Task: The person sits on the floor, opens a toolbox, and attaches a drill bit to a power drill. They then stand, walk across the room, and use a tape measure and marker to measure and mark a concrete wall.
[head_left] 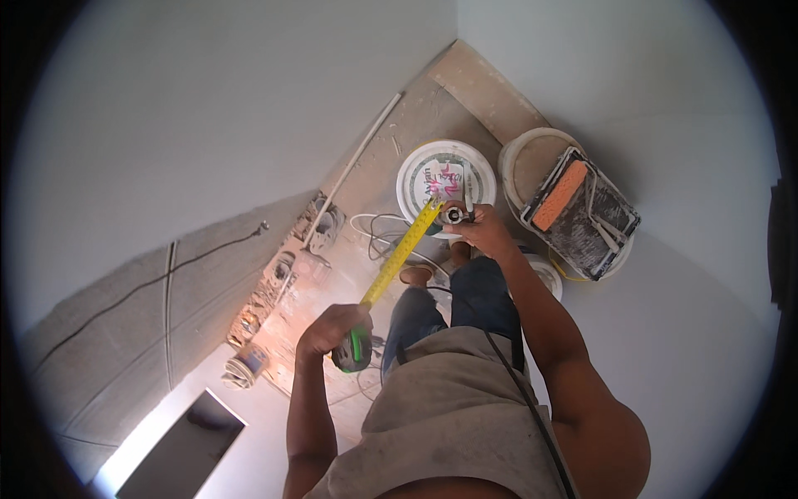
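Observation:
My left hand (332, 328) is closed around a green and black tape measure (355, 350). Its yellow blade (401, 256) is pulled out and slants up to my right hand (482, 231). That hand grips a small round fitting (452, 215), silvery with a dark hole, close to the blade's end. A slim pale stick (469, 198), perhaps a pen, rises from the same fingers. Beneath, a white bucket lid (406, 185) with a green ring and pink scrawl shows partly behind the blade and my right hand.
At right, a black paint tray (597, 241) with an orange roller (560, 196) rests across a large bucket (517, 170). Pale cable (363, 218) loops near my feet. Along the left wall lie rubble (253, 314), a long pale pipe (353, 170) and a small tub (246, 366).

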Demonstrator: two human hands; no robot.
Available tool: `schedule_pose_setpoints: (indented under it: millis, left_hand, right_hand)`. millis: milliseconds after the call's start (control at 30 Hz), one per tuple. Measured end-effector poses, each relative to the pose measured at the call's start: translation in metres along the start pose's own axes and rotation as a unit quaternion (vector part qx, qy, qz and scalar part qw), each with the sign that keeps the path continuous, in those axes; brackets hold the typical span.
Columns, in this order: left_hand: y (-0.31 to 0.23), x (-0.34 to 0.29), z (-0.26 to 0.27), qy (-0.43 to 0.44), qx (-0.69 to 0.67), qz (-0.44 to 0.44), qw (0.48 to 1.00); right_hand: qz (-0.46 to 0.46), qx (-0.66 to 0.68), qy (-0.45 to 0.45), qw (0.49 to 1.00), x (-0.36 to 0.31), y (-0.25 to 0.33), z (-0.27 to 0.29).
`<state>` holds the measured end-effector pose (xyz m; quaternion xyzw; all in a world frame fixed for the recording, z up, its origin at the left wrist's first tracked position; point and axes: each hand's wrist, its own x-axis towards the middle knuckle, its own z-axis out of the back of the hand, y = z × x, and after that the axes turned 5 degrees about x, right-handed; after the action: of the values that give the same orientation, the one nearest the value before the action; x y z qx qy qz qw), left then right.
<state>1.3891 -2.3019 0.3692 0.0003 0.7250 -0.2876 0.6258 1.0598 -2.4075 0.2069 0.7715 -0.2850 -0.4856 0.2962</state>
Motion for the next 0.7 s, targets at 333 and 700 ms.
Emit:
schedule_pose_setpoints:
  millis: [333,700]
  left_hand:
    - [0.031,0.025,-0.018,0.047,0.006,0.019,0.999]
    - [0.034,-0.007,-0.027,0.021,0.111,0.022,0.993]
  right_hand:
    - [0.06,-0.108,0.041,0.992,-0.019,-0.027,0.016]
    - [0.078,-0.016,0.052,0.995,-0.034,-0.021,-0.01]
